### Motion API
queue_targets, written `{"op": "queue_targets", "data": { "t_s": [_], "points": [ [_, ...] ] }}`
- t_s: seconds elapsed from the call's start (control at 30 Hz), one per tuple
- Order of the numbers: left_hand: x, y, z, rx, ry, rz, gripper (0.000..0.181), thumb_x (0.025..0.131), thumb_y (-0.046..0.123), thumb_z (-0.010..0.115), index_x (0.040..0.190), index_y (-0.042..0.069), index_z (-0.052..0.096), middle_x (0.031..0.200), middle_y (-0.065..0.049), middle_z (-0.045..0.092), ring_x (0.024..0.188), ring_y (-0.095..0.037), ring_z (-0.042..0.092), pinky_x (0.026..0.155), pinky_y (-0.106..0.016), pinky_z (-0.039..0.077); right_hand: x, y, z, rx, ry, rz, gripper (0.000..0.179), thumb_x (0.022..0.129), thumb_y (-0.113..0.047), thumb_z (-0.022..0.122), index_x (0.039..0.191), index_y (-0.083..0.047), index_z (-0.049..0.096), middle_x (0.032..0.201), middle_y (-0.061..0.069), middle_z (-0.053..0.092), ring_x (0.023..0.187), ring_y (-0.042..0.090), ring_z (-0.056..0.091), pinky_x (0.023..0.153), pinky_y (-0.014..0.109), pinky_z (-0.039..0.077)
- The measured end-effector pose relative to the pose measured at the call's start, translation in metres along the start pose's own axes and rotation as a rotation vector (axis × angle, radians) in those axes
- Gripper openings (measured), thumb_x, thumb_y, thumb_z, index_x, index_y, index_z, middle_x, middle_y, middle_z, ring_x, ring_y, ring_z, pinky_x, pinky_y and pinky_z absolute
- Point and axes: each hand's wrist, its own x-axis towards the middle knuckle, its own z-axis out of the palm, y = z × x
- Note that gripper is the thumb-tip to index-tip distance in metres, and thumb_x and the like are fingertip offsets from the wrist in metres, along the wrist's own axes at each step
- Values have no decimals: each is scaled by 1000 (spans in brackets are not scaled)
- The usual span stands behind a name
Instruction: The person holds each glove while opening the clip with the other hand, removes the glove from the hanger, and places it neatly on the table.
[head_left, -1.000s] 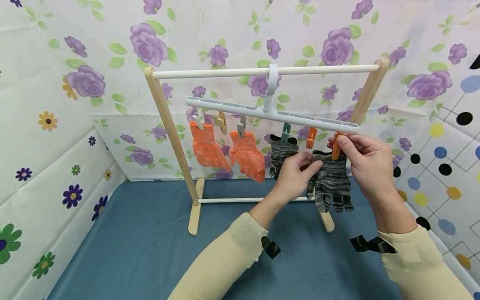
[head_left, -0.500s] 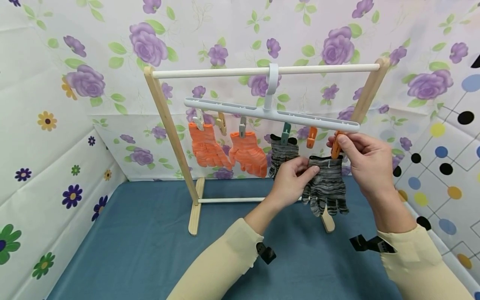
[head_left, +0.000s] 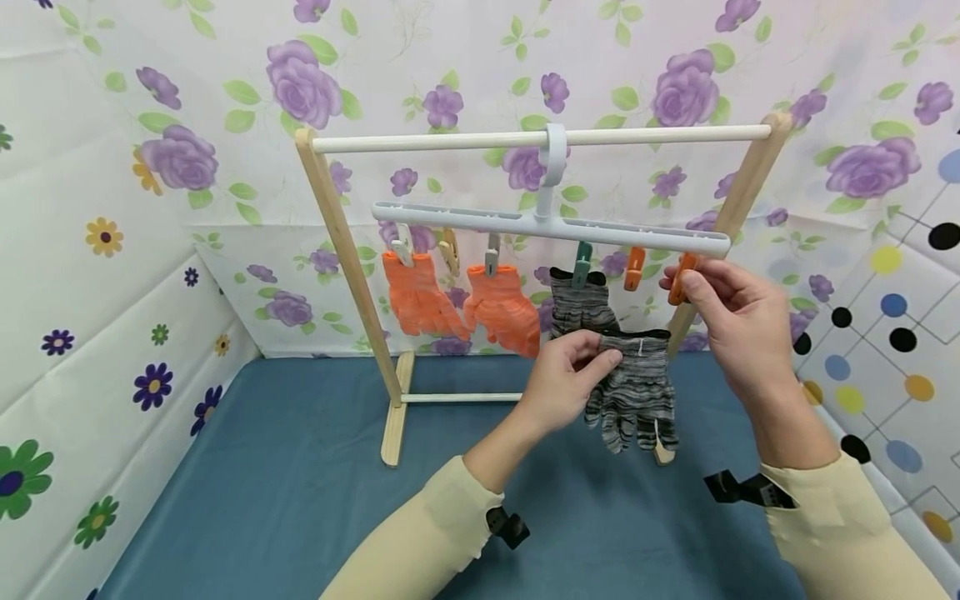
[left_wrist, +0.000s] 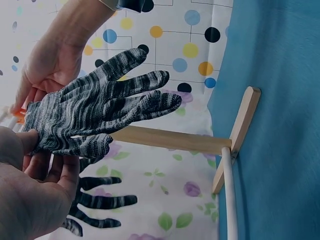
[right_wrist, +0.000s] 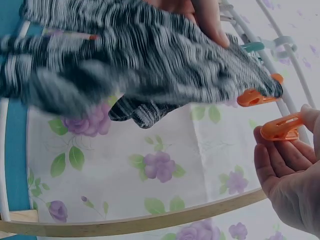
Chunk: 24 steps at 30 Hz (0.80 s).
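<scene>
My left hand (head_left: 562,377) pinches the cuff edge of a grey-and-black striped glove (head_left: 637,387), which dangles fingers down below the hanger's right part. At the hanger's right end, my right hand (head_left: 742,321) pinches an orange clothespin (head_left: 682,279); the right wrist view shows the glove apart from that clothespin (right_wrist: 281,128). A second striped glove (head_left: 577,304) hangs from a green clothespin (head_left: 582,265), partly behind the held one. Between them a bare orange clothespin (head_left: 633,268) hangs from the light grey hanger (head_left: 480,218).
Two orange gloves, one at the left (head_left: 420,296) and another beside it (head_left: 502,308), hang from pale clothespins. A beige clothespin (head_left: 450,252) hangs between them. The hanger hooks over a white rod (head_left: 420,142) of a wooden rack (head_left: 348,267) on a blue cloth (head_left: 315,500).
The striped glove has come away from the right orange clothespin and moved down and left with my left hand. My right hand stays at the clothespin. The hanger has tilted slightly less.
</scene>
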Motion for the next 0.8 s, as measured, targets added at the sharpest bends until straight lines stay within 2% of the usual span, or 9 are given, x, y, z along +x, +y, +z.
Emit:
{"op": "queue_targets", "data": {
  "t_s": [0.27,0.47,0.8],
  "points": [
    [-15,2,-13,4,21,-51,22,108,18,66,120,-1,71,67,-6,59,69,-8,52,71,-25,46,-3,0,-3,37,8,20,32,103,-8,71,131,6,70,114,13,78,100,21,74,94,21,55],
    [-25,3,-25,-7,49,-78,21,108,17,66,120,0,70,72,-5,62,70,-11,52,71,-27,45,-6,2,-4,12,10,38,34,102,-7,72,134,5,69,116,11,78,108,19,74,95,20,54],
    [-40,-4,-43,57,95,-82,18,107,17,68,114,0,71,64,-3,54,64,-13,46,68,-29,42,-12,10,-9,-34,-1,42,40,100,-1,73,140,-1,68,122,9,77,112,17,73,96,19,53]
  ]
}}
